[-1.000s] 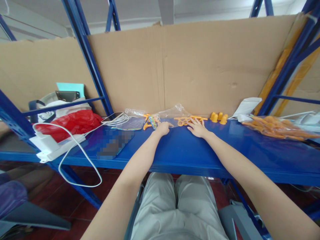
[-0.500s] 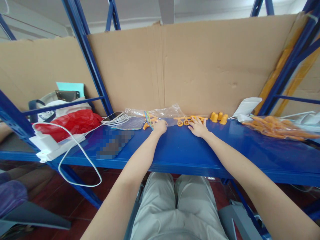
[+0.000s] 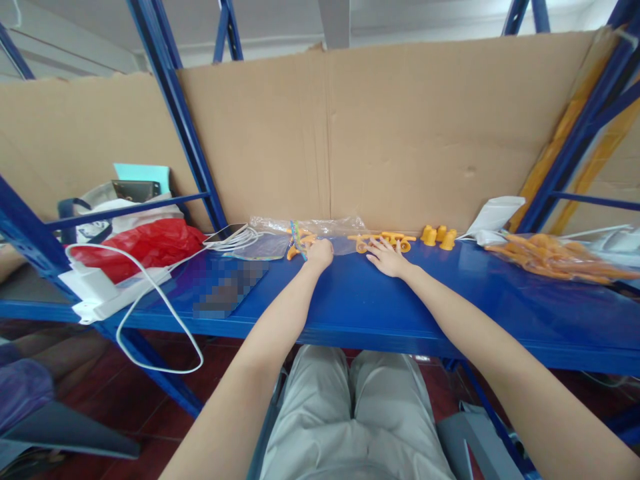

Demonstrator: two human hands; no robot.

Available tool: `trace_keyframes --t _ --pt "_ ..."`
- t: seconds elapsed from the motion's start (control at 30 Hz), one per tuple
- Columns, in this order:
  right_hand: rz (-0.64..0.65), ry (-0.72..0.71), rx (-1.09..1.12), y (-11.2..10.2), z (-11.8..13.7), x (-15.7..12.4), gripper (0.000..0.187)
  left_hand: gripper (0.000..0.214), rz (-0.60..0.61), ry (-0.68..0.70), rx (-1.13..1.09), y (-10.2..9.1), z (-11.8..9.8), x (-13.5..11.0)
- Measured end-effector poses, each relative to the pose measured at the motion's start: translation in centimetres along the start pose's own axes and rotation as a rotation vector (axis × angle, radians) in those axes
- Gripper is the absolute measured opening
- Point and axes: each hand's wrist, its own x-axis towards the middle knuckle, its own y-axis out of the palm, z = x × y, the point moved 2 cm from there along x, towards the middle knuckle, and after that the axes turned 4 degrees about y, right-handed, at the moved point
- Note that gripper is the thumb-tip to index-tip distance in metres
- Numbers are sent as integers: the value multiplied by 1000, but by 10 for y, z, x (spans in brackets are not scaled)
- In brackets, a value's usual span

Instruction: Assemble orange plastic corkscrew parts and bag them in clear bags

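Note:
My left hand (image 3: 320, 254) rests on the blue shelf (image 3: 360, 300), fingers curled on the edge of a clear plastic bag (image 3: 325, 228) that lies against the cardboard back wall. My right hand (image 3: 384, 257) lies flat with fingers spread, its fingertips touching a row of orange plastic parts (image 3: 383, 240). More orange pieces and a coloured strip (image 3: 299, 241) sit just left of my left hand.
Three small orange caps (image 3: 437, 235) stand right of my right hand. Further right lie a white bag (image 3: 493, 217) and a bag of orange parts (image 3: 555, 260). At left are a phone (image 3: 227, 287), white cables (image 3: 235, 238), a power strip (image 3: 107, 297) and a red bag (image 3: 145, 247).
My left hand has closed on the bag's edge. My right hand slid slightly left along the orange parts.

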Motion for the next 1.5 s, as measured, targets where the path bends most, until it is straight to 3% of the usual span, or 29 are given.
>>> trace_keyframes --t 0.1,0.37,0.67,0.9,1.17,1.3,1.5 --pt "-4 14 -24 -3 0 -2 52 34 16 22 -2 0 0 0" --pt "-190 -1 -89 -5 -1 -5 45 36 30 25 14 -2 -3 -2" --pt "-294 133 -182 -7 -6 -7 43 37 20 36 73 1 -3 0" --pt "-334 192 -110 -11 -11 -8 43 38 -2 24 101 3 -2 2" --pt "-190 -39 -17 -4 -7 -6 36 38 -16 22 69 3 -2 1" --pt "-211 7 -42 -6 -5 -5 29 38 -12 25 75 1 -2 -1" --pt "-205 150 -48 -12 -11 -6 34 38 -12 33 93 3 -1 1"
